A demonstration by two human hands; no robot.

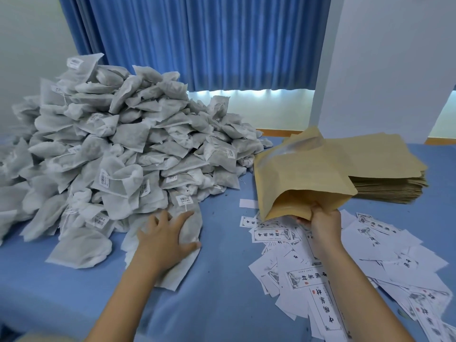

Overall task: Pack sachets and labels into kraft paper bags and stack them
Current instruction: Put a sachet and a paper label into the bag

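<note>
The blue-covered surface (222, 255) fills the lower part of the view. At about 10 o'clock from its middle there is a big pile of sachets (118, 144), grey-white pouches, and some of them carry small barcode tags.

At the near foot of this pile, around 6 o'clock from it, lies one sachet (191, 229). The left hand (165, 240) rests on top of it. The fingers are straight and spread wide. The index finger lies along the far side of the sachet and the thumb along its near side, so the grip is wide and does not close round the sachet. Another flat sachet lies partly under this wrist.

At 3 o'clock from the left hand, well apart from it, the right hand (322, 224) holds a brown paper bag (301, 174). The grip is narrow: the fingers and thumb pinch the lower edge of the bag's open mouth. The bag is lifted and tilted. Its mouth points toward 6 o'clock, to the person, and its closed end toward 12 o'clock.

Just behind the bag, at 2 o'clock from it, a stack of bags (392, 183) lies flat on the surface. Under the right hand and forearm, and toward 5 o'clock, many white labels (306, 280) with black printed characters are scattered, overlapping each other.

At the far side hangs a blue curtain (197, 40), and at 1 o'clock stands a white pillar (385, 60).
</note>
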